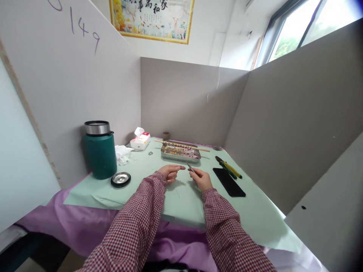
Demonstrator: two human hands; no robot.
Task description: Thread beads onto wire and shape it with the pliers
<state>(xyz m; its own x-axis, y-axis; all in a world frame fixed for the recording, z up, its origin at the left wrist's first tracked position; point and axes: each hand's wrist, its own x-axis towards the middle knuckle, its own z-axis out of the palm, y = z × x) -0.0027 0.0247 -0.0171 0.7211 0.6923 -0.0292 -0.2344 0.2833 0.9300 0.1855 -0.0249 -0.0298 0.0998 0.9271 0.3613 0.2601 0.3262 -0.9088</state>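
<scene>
My right hand (202,180) grips a pair of slim grey metal tweezers (190,167), their tip pointing up and to the left. Facing it, my left hand (169,173) is closed with the index finger reaching toward the tweezers. Its fingertip looks dark, and anything pinched there is too small to make out. A small gap separates the two hands above the pale green table cover (181,204). Just beyond them sits a shallow metal tray (181,159) of small gold and red pieces. Across the tray lies a wooden stick (202,150) wound with beads or similar bits.
On the right are a black flat pad (228,182) and pliers with yellow-green handles (230,168). At left stand a green thermos (100,156), its lid (120,179), crumpled tissue (122,154) and a tissue pack (140,141). A small cup (166,135) is at the back; grey partitions (187,102) enclose the table.
</scene>
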